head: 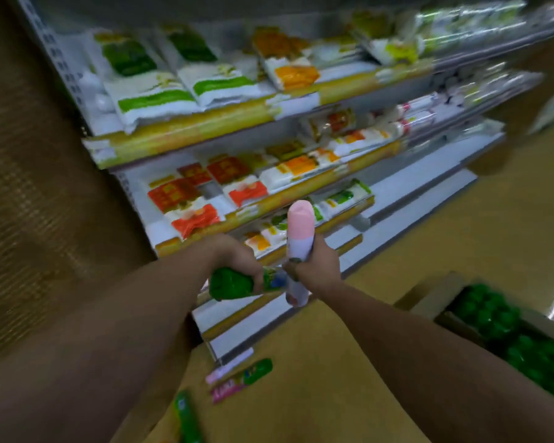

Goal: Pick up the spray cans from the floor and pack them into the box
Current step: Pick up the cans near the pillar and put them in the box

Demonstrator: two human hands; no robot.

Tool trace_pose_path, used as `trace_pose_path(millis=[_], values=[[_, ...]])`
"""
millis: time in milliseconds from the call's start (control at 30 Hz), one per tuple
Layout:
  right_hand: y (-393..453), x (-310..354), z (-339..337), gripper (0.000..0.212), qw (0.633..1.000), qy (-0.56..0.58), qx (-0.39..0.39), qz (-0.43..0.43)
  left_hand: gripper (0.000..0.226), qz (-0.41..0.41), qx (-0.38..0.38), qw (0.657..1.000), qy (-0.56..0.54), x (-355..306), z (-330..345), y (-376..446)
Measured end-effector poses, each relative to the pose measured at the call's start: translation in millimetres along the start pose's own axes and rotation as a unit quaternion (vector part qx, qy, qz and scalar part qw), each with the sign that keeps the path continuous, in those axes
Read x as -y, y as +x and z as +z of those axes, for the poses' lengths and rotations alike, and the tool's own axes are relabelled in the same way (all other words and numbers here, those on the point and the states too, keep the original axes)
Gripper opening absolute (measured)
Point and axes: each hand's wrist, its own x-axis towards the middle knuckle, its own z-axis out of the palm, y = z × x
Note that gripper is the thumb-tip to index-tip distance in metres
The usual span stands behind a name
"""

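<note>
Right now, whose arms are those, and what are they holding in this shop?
There is no machine here. Those are a person's two arms, seen from a camera worn on their head, so you look forward and down just as they do. It is the only picture, and it is a bit blurry.

The left hand has its fingers round a green-capped can, held sideways. The right hand grips a pink-capped can, held upright.

Below them, more cans lie on the yellow floor: a green one near the bottom edge and a few others beside the shelf base. On the right stands a cardboard box already holding green-capped cans. Behind it all are shelves stacked with bagged goods.
</note>
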Motion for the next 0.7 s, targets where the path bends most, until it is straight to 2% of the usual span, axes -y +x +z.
trace_pose_path(millis=[133,333,467,700], values=[[9.6,-41.5,-106.0,0.047,0.997,-0.015,-0.069,0.018,0.029,0.042,-0.030,0.994,0.095,-114.4,-6.4,-2.1],[-6.9,-113.4,-237.2,0.048,0.984,-0.020,-0.154,0.090,0.038,0.131,-0.060,0.979,0.145,-264.1,19.5,13.0],[-19.9,-152.8,-304.2,0.042,0.966,-0.010,-0.218,0.136,0.049,0.196,-0.063,0.959,0.196,-346.6,33.9,20.7],[-25.8,-205.2,-388.6,0.042,0.928,0.002,-0.304,0.216,0.045,0.250,-0.016,0.928,0.275,-470.7,38.5,41.2]])
